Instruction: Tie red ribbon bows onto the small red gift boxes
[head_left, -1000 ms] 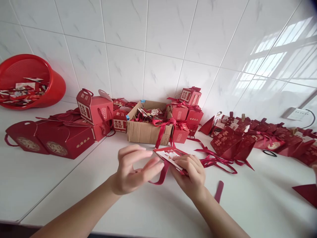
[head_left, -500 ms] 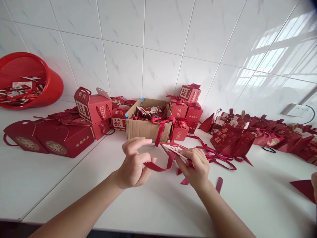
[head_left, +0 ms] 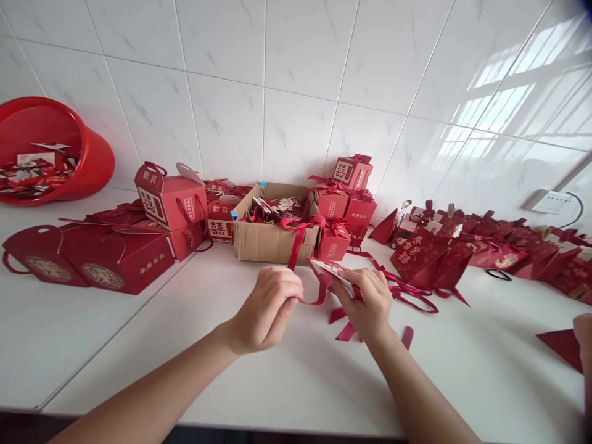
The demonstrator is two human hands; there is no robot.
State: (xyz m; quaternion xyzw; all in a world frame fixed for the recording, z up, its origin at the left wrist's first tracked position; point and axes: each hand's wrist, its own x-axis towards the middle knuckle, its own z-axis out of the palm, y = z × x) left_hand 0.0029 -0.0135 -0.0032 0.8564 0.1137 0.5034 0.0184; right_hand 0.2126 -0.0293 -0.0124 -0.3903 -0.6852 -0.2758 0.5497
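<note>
My left hand [head_left: 264, 310] is closed, its fingers pinching the end of a red ribbon [head_left: 319, 296]. The ribbon sags in a short loop toward my right hand [head_left: 366, 303], which grips a folded red-and-white paper gift box [head_left: 329, 269] between thumb and fingers. Much of that box is hidden by my right hand. Both hands are over the white table, in front of an open cardboard box [head_left: 272, 242] filled with red and white paper pieces. Loose red ribbons [head_left: 409, 295] lie beyond my right hand, and cut ribbon ends [head_left: 346, 331] show below it.
Stacked red gift boxes [head_left: 332, 203] stand by the wall, with more boxes [head_left: 124, 256] at left. A red bucket [head_left: 98, 159] lies tipped at far left. Rows of red triangular boxes [head_left: 419, 256] fill the right. Another person's hand [head_left: 583, 336] shows at the right edge.
My left hand has moved slightly right, and its fingers have curled closed on the ribbon. The ribbon loop is shorter. My right hand still grips the folded gift box.
</note>
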